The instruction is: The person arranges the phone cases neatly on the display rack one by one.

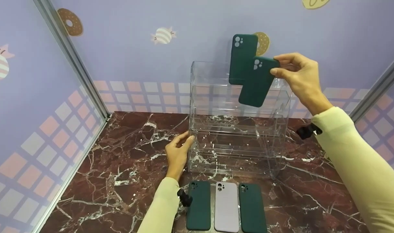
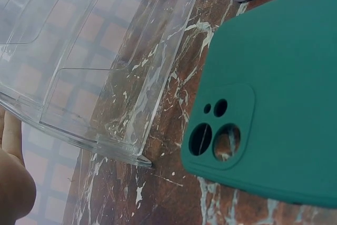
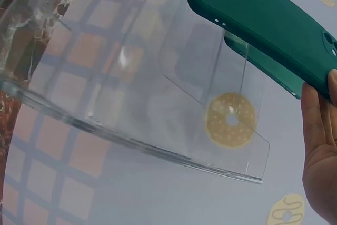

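Observation:
My right hand (image 1: 302,72) pinches a dark green phone case (image 1: 258,82) by its upper corner, thumb in front and fingers behind. The case hangs tilted in front of the top of a clear tiered display rack (image 1: 235,139). Behind it, a second green phone case (image 1: 244,55) stands upright in the rack's top tier, partly covered by the held one. My left hand (image 1: 179,152) rests against the left side of the rack, its fingers fairly straight. The right wrist view shows the held case (image 3: 258,25) overlapping the standing one (image 3: 263,67).
On the marble-patterned table (image 1: 125,174), in front of the rack, lie a green case (image 1: 200,207), a pale lilac case (image 1: 226,207) and another green case (image 1: 252,207) in a row. A patterned wall (image 1: 125,48) stands close behind the rack, with side walls left and right.

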A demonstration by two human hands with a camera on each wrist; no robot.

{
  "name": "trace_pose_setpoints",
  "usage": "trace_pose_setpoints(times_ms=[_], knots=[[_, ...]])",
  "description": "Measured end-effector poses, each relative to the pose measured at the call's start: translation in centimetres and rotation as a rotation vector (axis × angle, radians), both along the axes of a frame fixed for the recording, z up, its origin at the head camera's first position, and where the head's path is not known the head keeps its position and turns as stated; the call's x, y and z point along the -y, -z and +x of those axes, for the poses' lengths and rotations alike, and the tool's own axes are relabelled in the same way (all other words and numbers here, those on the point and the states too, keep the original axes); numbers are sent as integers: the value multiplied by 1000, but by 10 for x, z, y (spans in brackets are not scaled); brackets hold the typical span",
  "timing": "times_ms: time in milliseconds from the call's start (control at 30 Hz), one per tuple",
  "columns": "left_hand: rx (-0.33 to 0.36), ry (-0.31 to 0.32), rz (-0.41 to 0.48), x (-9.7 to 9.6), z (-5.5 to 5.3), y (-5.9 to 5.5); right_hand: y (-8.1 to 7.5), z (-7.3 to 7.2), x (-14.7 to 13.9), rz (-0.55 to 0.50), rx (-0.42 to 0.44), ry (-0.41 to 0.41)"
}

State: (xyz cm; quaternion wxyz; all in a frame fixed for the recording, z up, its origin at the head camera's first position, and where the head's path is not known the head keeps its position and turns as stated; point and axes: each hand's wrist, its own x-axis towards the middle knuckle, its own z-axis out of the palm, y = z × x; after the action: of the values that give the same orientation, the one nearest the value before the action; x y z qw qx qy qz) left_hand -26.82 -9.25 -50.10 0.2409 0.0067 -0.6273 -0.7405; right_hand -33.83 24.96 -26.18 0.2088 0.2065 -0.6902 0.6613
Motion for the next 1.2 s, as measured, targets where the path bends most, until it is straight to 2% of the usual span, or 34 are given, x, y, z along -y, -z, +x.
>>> trace_pose_setpoints(times_ms=[400,633,900,1200], knots=[[3,-11,-8,1,0,2,-12,-20,14,40,59,31],[12,-14,-19,1,1,1,-10,-27,20,132,80,65],[1,4,5,0,0,1,-4,-32,25,96,80,23],[-14,1,-2,1,-1,2,3,-35,31,155,115,38]])
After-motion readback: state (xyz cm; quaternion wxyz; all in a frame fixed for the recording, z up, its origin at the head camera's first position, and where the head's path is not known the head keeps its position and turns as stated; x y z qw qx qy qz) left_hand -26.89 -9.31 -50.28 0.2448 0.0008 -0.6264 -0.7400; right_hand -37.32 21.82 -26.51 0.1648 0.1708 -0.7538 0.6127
